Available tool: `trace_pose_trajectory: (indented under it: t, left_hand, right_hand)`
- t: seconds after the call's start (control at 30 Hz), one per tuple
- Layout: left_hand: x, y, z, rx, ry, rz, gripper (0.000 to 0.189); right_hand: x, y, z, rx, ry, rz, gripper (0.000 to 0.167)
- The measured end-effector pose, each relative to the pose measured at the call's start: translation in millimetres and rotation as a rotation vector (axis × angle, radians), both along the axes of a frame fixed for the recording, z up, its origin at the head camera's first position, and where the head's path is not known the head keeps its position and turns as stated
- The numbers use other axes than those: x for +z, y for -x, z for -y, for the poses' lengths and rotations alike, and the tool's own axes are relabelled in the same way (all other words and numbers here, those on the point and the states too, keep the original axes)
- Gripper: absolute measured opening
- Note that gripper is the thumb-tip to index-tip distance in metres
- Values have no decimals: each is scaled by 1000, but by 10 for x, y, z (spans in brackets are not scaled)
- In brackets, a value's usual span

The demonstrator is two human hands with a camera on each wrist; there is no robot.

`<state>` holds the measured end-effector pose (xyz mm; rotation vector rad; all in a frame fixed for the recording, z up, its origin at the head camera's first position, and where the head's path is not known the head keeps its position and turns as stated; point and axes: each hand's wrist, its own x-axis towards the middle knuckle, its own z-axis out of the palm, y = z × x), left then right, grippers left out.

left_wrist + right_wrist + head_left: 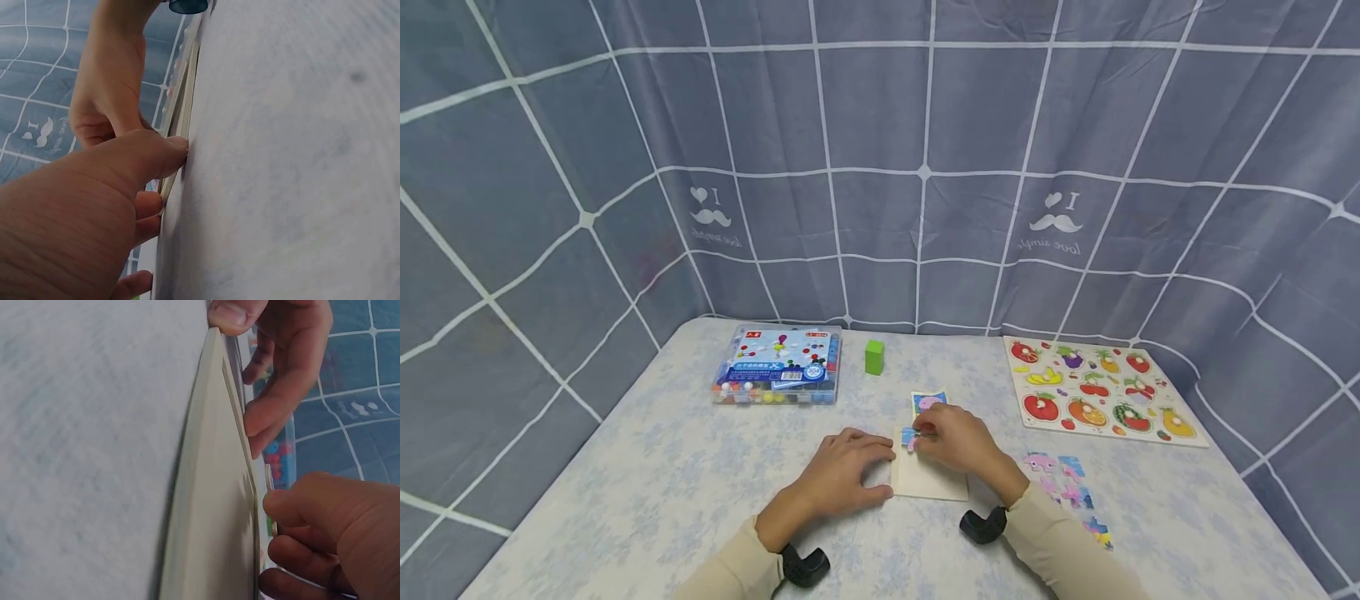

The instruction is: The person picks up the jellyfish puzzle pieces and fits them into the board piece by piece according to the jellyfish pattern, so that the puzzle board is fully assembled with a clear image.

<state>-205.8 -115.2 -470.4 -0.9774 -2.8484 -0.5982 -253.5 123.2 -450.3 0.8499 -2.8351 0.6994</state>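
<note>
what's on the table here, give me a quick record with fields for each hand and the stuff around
left hand: left hand rests on the table, fingers touching the left edge of the puzzle tray
right hand: right hand pinches a puzzle piece over the tray
loose pieces: loose puzzle pieces to the right
behind: bead box, green block, fruit peg board
surface: table
</note>
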Motion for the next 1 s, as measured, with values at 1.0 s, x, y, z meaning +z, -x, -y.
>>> trace_pose_trajectory:
  t: [1.0]
  left_hand:
    - [8, -6, -13, 2, 32, -26, 44]
  right_hand:
    - [-5, -19, 39, 82, -63, -26, 22]
